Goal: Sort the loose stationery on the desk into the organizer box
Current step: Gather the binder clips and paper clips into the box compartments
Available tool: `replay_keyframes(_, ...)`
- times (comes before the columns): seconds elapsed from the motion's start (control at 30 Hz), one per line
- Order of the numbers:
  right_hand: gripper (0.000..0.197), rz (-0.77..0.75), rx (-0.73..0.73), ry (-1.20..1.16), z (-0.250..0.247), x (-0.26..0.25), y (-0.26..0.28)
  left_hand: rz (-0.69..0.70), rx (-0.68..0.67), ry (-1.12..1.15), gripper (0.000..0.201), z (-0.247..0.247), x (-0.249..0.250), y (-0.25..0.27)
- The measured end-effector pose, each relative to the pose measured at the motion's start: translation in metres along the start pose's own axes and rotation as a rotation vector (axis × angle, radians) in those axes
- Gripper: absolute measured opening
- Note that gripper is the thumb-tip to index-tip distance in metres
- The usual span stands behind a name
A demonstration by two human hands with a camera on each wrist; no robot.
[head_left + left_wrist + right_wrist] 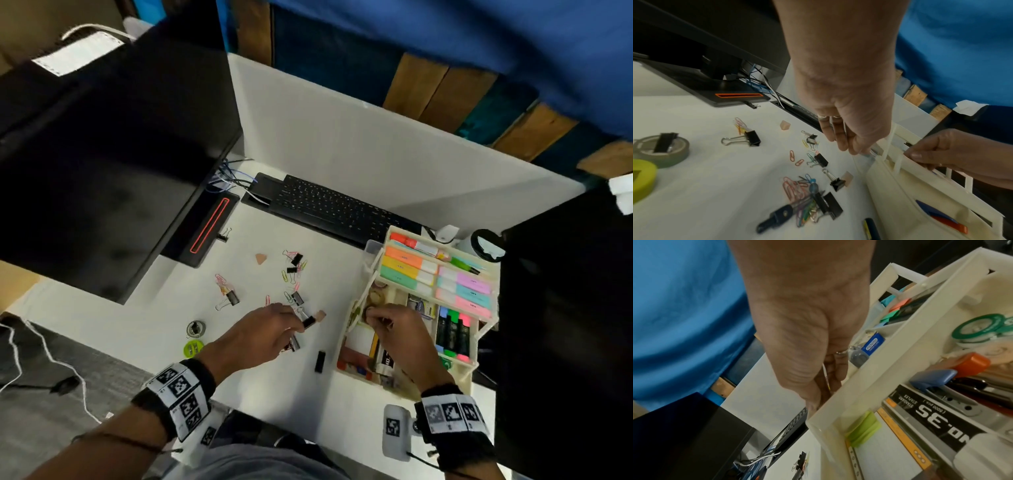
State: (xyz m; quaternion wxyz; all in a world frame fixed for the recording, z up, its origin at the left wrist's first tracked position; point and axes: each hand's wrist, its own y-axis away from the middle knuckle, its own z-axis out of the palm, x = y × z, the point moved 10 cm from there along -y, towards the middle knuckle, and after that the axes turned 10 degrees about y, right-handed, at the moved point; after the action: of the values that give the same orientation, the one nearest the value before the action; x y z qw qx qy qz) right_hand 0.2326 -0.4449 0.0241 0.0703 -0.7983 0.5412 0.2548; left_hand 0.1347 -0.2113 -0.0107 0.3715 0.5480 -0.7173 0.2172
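The cream organizer box (343,339) stands at the right of the white desk, filled with highlighters, markers, tape and staples. My right hand (371,317) hovers over its left compartment and pinches a thin pale wire, apparently a paper clip (826,379), beside the box wall (869,386). My left hand (296,325) is just left of the box, fingers bent downward (849,146) above a black binder clip (308,322) that lies beside a peach eraser (321,315). Whether that hand holds anything is unclear. Loose paper clips (795,190) and more binder clips (234,297) are scattered on the desk.
Two tape rolls (195,329) sit left of my left wrist. A small black item (320,361) lies in front of the box. A black keyboard (335,209) is behind, a monitor (102,154) at the left, another dark screen (565,308) at the right.
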Motion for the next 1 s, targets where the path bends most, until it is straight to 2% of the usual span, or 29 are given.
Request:
replay_keyframes(0.13, 0.013, 0.011, 0.078, 0.055, -0.016, -0.015, 0.004, -0.054, 0.031, 0.012, 0.022, -0.023, -0.024, 0.012)
replay_keyframes(0.23, 0.013, -0.079, 0.143, 0.047, -0.02, -0.051, 0.0, -0.134, 0.058, -0.006, 0.025, -0.044, -0.053, 0.03)
replay_keyframes(0.3, 0.011, -0.16, 0.131, 0.028, -0.008, -0.085, -0.008, -0.194, 0.077, -0.02, 0.027, -0.059, -0.076, 0.046)
replay_keyframes(0.43, 0.008, -0.278, -0.025, -0.022, 0.05, -0.149, -0.03, -0.371, 0.09, -0.06, 0.03, -0.086, -0.117, 0.079)
replay_keyframes(0.57, 0.026, -0.296, -0.248, 0.031, 0.132, -0.193, -0.053, -0.517, 0.063, -0.069, 0.027, -0.101, -0.148, 0.111)
replay_keyframes(0.77, 0.053, -0.389, -0.391, 0.162, 0.209, -0.231, -0.072, -0.548, 0.09, 0.047, 0.031, -0.1, -0.167, 0.144)
replay_keyframes(0.9, 0.046, -0.367, -0.436, 0.239, 0.231, -0.226, -0.077, -0.481, 0.103, 0.1, 0.045, -0.095, -0.172, 0.154)
replay_keyframes(1.0, 0.025, -0.357, -0.417, 0.222, 0.236, -0.218, -0.079, -0.42, 0.023, 0.096, 0.068, -0.088, -0.165, 0.151)
